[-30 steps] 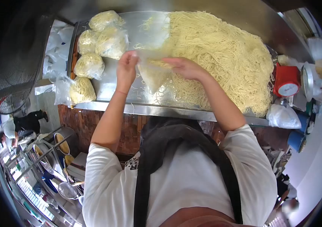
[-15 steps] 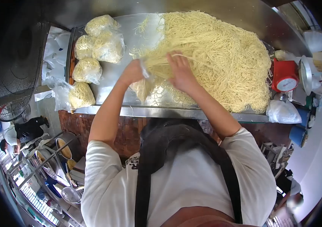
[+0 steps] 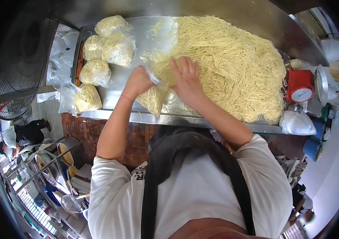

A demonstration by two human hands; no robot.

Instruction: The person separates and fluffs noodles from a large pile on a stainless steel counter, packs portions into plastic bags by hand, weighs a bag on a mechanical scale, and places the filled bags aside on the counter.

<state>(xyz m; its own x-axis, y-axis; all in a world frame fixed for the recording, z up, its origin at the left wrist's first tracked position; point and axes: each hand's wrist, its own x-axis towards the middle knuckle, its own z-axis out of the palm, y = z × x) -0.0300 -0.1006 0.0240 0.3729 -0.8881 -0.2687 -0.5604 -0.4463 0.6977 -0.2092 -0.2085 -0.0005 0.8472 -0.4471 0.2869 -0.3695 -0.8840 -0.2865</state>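
My left hand (image 3: pixel 138 81) is closed on the rim of a clear plastic bag (image 3: pixel 152 99), which hangs tilted near the front edge of the metal table. Noodles fill the lower part of this bag, and more show at its mouth. Just right of the mouth is my right hand (image 3: pixel 188 79), palm down with fingers spread, touching loose noodles. Its thumb side is partly hidden. A wide heap of pale yellow noodles (image 3: pixel 237 71) spreads over the table to the right of both hands.
Several filled noodle bags (image 3: pixel 119 49) sit on the left of the metal table (image 3: pixel 145 34). A red scale (image 3: pixel 300 85) and a white plastic bag (image 3: pixel 298 122) are at the right end. Another person (image 3: pixel 28 133) is far left, beside pots and a strainer (image 3: pixel 71 203).
The bag's lower part looks fuller and rounder. Noodles that stretched between the heap and the bag mouth have gone in or dropped. My right hand has shifted slightly left, its fingers spreading.
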